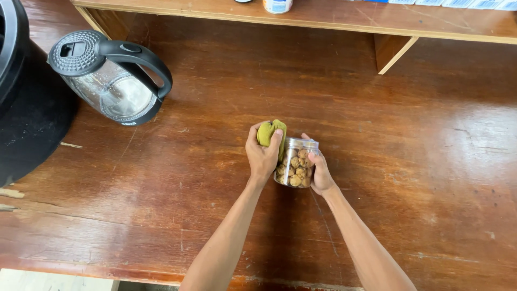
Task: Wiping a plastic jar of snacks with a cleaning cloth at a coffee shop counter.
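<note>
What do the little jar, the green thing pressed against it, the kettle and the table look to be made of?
The jar looks like clear plastic or glass: the brown round pieces inside show through.
The green cloth in the left hand seems soft fabric, bunched and folded.
The kettle has a clear, probably glass body with a black plastic-looking lid and handle.
The table is reddish varnished wood, with visible grain, scratches and sheen.

Both forearms extended forward, left hand (pixel 262 153) and right hand (pixel 319 172) close together, fingers seemingly curled.

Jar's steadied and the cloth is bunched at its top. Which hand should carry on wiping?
Probably the left. The left hand already grips the green cloth against the clear jar, while the right hand braces the jar's far side on the wooden table.
</note>
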